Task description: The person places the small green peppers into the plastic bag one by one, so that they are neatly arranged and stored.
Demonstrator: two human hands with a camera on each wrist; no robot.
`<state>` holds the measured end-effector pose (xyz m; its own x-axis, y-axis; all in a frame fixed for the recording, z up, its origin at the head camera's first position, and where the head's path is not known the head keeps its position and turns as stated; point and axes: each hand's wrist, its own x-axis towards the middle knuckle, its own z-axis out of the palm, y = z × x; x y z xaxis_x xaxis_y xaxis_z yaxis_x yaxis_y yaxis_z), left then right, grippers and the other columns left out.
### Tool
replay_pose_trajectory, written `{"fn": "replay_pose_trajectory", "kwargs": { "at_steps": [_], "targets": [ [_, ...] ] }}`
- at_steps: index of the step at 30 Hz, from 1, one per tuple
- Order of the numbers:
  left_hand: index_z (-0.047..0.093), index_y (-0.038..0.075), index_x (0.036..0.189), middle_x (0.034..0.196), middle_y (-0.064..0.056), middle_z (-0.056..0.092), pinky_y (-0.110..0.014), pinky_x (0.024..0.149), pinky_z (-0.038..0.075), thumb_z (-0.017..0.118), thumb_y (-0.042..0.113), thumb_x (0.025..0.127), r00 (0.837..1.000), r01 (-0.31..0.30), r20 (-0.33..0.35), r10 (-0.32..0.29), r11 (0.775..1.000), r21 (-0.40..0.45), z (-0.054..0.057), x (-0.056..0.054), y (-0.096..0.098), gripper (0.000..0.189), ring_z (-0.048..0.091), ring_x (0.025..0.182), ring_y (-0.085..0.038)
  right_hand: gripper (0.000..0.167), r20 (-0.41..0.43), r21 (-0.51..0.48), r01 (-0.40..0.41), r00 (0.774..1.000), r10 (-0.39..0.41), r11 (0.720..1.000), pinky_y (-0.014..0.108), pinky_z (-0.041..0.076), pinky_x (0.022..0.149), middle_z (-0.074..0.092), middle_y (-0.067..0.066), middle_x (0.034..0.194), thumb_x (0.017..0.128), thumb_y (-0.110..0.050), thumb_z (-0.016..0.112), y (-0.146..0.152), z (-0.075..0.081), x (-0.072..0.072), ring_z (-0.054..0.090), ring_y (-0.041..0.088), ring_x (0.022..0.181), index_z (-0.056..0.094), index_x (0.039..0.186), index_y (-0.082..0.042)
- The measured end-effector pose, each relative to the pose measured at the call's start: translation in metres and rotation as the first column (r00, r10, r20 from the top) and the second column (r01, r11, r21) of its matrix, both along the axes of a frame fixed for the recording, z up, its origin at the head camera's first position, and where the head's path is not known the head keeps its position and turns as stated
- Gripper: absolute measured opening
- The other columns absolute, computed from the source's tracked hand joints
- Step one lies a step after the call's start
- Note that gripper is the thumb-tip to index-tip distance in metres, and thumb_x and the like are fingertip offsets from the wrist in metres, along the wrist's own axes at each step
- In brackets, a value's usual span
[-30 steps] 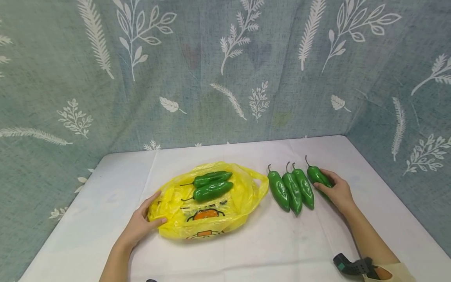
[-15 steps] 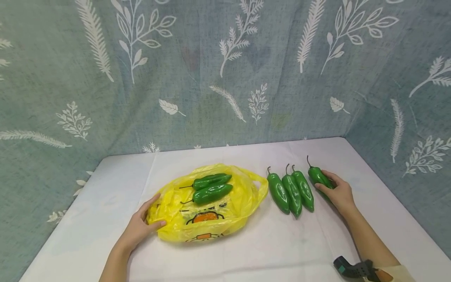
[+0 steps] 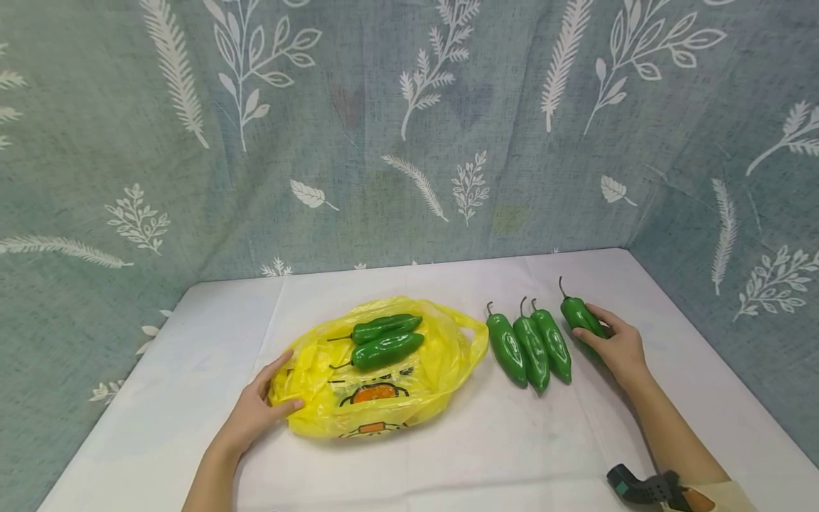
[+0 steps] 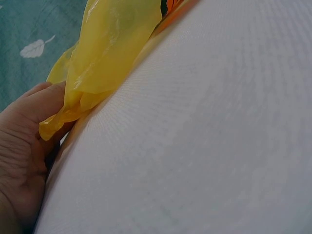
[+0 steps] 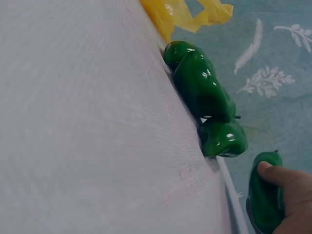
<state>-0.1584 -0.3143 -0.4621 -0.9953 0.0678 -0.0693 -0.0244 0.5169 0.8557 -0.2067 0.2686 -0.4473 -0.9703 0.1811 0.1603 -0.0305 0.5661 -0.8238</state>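
Note:
A yellow plastic bag (image 3: pixel 441 355) with an orange print lies flat on the white table. Two green chili peppers (image 3: pixel 387 350) rest on top of it. At the bag's left end my left hand (image 3: pixel 252 412) holds the edge, thumb in front and fingers behind; the left wrist view shows the crumpled yellow plastic (image 4: pixel 102 53) against the fingers. My right hand (image 3: pixel 619 348) grips another green chili pepper (image 3: pixel 579 313) between thumb and fingers, its stem pointing away. In the right wrist view this held pepper (image 5: pixel 265 195) appears slightly raised off the table.
Three more green chili peppers (image 3: pixel 531 348) lie side by side between the bag and my right hand, stems pointing away. A patterned curtain (image 3: pixel 409 142) hangs behind the white table (image 3: pixel 486 448). A dark device (image 3: pixel 643 489) is strapped on the right wrist.
The pepper in my right hand has shifted slightly away from me and a little to the right. The left hand and the bag stay in place.

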Motion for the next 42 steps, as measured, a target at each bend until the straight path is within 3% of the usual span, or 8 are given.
{"fn": "replay_pose_trajectory", "kwargs": {
  "at_steps": [3, 6, 10, 22, 29, 34, 38, 42],
  "targets": [
    [0.025, 0.019, 0.151, 0.157, -0.015, 0.017, -0.062, 0.113, 0.010, 0.079, 0.026, 0.076, 1.000, -0.005, 0.004, 0.005, 1.000, -0.006, 0.000, 0.000, 0.000, 0.092, 0.008, 0.144, -0.040, 0.066, -0.003, -0.007, -0.002, 1.000, 0.002, 1.000, 0.044, 0.046, 0.091, 0.043, 0.028, 0.139, 0.087, -0.031, 0.068, -0.002, 0.004, 0.000, 0.047, 0.042, 0.119, 0.042, 0.141, -0.004],
    [0.025, 0.019, 0.150, 0.157, -0.015, 0.017, -0.062, 0.113, 0.010, 0.079, 0.025, 0.076, 1.000, -0.005, 0.004, 0.005, 1.000, 0.001, 0.000, 0.000, 0.000, 0.092, 0.008, 0.144, -0.040, 0.066, -0.005, -0.017, -0.017, 1.000, 0.017, 1.000, 0.022, 0.047, 0.084, 0.042, 0.027, 0.140, 0.087, -0.030, 0.068, -0.003, 0.008, 0.002, 0.047, 0.043, 0.121, 0.042, 0.142, -0.004],
    [0.026, 0.018, 0.150, 0.157, -0.014, 0.017, -0.063, 0.113, 0.009, 0.079, 0.024, 0.076, 1.000, 0.005, -0.003, -0.005, 1.000, 0.016, -0.001, 0.000, -0.001, 0.091, 0.008, 0.144, -0.040, 0.066, -0.012, -0.027, -0.031, 0.999, 0.030, 0.999, 0.002, 0.036, 0.071, 0.042, 0.028, 0.140, 0.087, -0.029, 0.068, -0.005, 0.013, 0.003, 0.046, 0.044, 0.122, 0.041, 0.142, -0.004],
    [0.025, 0.021, 0.151, 0.157, -0.014, 0.017, -0.064, 0.112, 0.009, 0.078, 0.026, 0.077, 1.000, 0.007, -0.009, -0.007, 1.000, 0.005, -0.002, -0.001, 0.000, 0.091, 0.007, 0.144, -0.040, 0.065, -0.024, -0.065, -0.043, 0.999, 0.042, 0.997, 0.001, 0.039, 0.070, 0.044, 0.026, 0.139, 0.088, -0.030, 0.067, -0.011, 0.023, 0.004, 0.048, 0.041, 0.120, 0.041, 0.142, -0.004],
    [0.025, 0.022, 0.151, 0.157, -0.013, 0.017, -0.063, 0.113, 0.009, 0.079, 0.025, 0.076, 1.000, 0.013, -0.017, -0.013, 1.000, 0.011, -0.002, 0.000, -0.001, 0.092, 0.008, 0.144, -0.039, 0.063, -0.041, -0.057, -0.071, 0.997, 0.068, 0.996, 0.004, 0.045, 0.068, 0.049, 0.025, 0.134, 0.088, -0.027, 0.068, -0.016, 0.027, 0.001, 0.047, -0.002, 0.097, 0.043, 0.141, -0.006],
    [0.025, 0.022, 0.151, 0.157, -0.013, 0.016, -0.064, 0.113, 0.009, 0.079, 0.025, 0.077, 1.000, 0.010, -0.015, -0.010, 1.000, 0.009, -0.002, -0.001, -0.001, 0.092, 0.008, 0.144, -0.040, 0.062, -0.074, -0.072, -0.126, 0.990, 0.121, 0.989, 0.005, 0.047, 0.068, 0.048, 0.023, 0.136, 0.087, -0.024, 0.069, -0.022, 0.029, -0.001, 0.046, -0.013, 0.092, 0.043, 0.141, -0.006],
    [0.025, 0.022, 0.151, 0.157, -0.013, 0.016, -0.064, 0.113, 0.009, 0.078, 0.025, 0.077, 1.000, 0.008, -0.007, -0.008, 1.000, 0.010, -0.001, 0.000, -0.001, 0.092, 0.008, 0.144, -0.040, 0.061, -0.107, -0.062, -0.163, 0.982, 0.156, 0.985, 0.005, 0.047, 0.069, 0.048, 0.022, 0.137, 0.086, -0.022, 0.070, -0.029, 0.031, -0.003, 0.047, -0.015, 0.093, 0.046, 0.140, -0.006],
    [0.025, 0.021, 0.151, 0.157, -0.013, 0.017, -0.063, 0.113, 0.009, 0.079, 0.025, 0.076, 1.000, 0.008, -0.007, -0.008, 1.000, 0.007, -0.002, -0.001, -0.001, 0.092, 0.008, 0.144, -0.039, 0.060, -0.122, -0.038, -0.180, 0.977, 0.174, 0.983, 0.005, 0.048, 0.071, 0.051, 0.021, 0.134, 0.085, -0.022, 0.071, -0.036, 0.035, -0.004, 0.054, -0.003, 0.098, 0.048, 0.138, -0.006]
  ]
}}
